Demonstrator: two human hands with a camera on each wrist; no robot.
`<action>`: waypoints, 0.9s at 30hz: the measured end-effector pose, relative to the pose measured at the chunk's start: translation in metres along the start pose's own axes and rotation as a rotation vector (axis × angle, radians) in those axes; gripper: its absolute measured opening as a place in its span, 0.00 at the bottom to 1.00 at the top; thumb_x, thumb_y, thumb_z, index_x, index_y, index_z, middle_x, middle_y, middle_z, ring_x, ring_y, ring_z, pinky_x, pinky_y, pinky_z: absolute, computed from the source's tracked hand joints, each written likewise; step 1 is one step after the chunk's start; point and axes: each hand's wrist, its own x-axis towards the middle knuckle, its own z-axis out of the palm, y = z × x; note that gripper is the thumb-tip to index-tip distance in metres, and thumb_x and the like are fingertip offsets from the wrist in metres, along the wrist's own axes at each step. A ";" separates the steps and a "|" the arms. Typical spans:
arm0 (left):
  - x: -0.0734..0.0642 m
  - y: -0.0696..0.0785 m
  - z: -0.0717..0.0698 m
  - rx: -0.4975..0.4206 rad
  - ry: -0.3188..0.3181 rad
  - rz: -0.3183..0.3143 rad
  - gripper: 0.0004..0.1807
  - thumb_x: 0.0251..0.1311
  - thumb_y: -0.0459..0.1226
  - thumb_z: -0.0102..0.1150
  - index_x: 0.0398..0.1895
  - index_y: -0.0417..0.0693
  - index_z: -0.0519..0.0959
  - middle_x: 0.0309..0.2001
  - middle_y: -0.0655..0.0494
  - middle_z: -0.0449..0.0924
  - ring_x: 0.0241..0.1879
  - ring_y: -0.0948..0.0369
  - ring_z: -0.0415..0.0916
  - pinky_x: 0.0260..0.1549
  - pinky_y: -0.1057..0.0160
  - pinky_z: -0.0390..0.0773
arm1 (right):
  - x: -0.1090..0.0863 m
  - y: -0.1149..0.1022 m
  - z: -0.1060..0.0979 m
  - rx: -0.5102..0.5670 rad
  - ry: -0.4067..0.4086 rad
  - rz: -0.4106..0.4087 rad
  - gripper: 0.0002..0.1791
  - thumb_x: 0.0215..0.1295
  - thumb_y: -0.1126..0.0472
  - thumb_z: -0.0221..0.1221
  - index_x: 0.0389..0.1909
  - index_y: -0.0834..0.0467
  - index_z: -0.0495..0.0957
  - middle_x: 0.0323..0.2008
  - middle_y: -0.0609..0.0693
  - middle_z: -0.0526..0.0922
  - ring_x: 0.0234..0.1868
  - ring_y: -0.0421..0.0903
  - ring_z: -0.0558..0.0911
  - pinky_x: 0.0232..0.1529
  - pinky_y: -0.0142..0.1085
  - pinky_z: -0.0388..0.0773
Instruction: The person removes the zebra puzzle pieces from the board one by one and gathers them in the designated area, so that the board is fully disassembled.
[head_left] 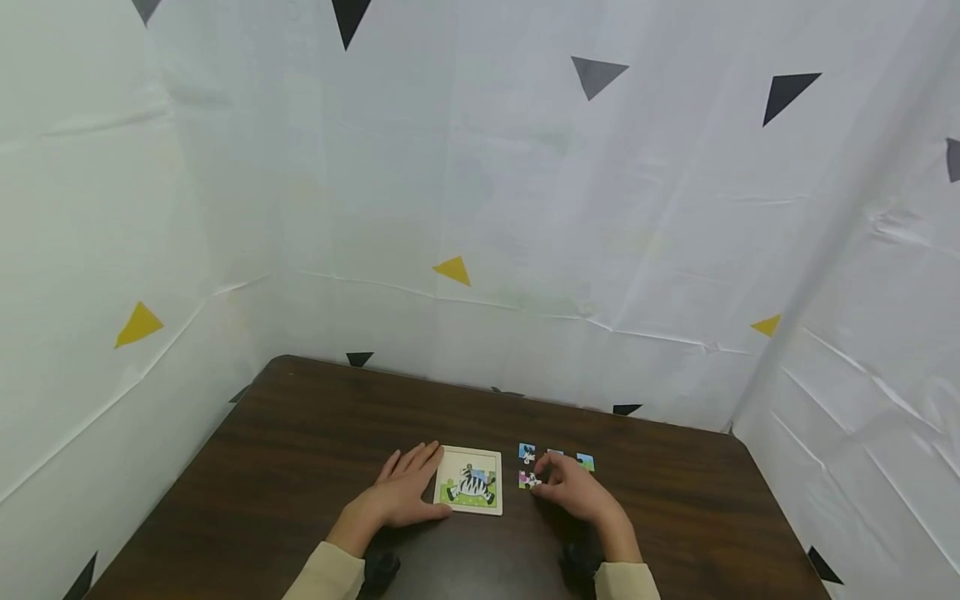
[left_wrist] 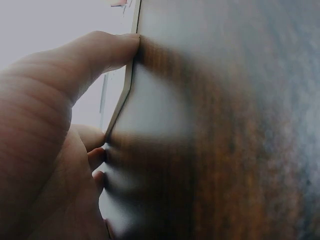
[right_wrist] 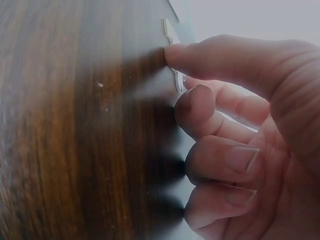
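A square wooden jigsaw puzzle board (head_left: pixel 468 482) with a zebra picture lies on the table. My left hand (head_left: pixel 405 492) rests at its left side, fingers spread and fairly straight. In the left wrist view the thumb (left_wrist: pixel 117 50) touches the board's edge (left_wrist: pixel 129 75). To the right of the board, my right hand (head_left: pixel 573 492) has its thumb and index finger at a pink-and-white puzzle piece (head_left: pixel 526 479). The right wrist view shows the thumb on the edge of this thin piece (right_wrist: pixel 178 80), the index fingertip close by and the other fingers curled.
Above the held piece lies a blue puzzle piece with black and white (head_left: pixel 527 452). A blue-green piece (head_left: pixel 585 461) sits farther right, and another (head_left: pixel 554 452) is partly hidden behind my right hand. The dark wooden table (head_left: pixel 337 417) backs onto a white curtain (head_left: pixel 525 208).
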 end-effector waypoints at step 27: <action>-0.001 0.003 -0.001 0.011 -0.006 -0.010 0.62 0.63 0.72 0.63 0.90 0.51 0.50 0.89 0.49 0.46 0.88 0.44 0.40 0.82 0.31 0.34 | 0.024 -0.052 0.041 -0.081 -0.040 -0.101 0.15 0.76 0.54 0.66 0.55 0.58 0.84 0.29 0.46 0.80 0.24 0.42 0.73 0.27 0.37 0.71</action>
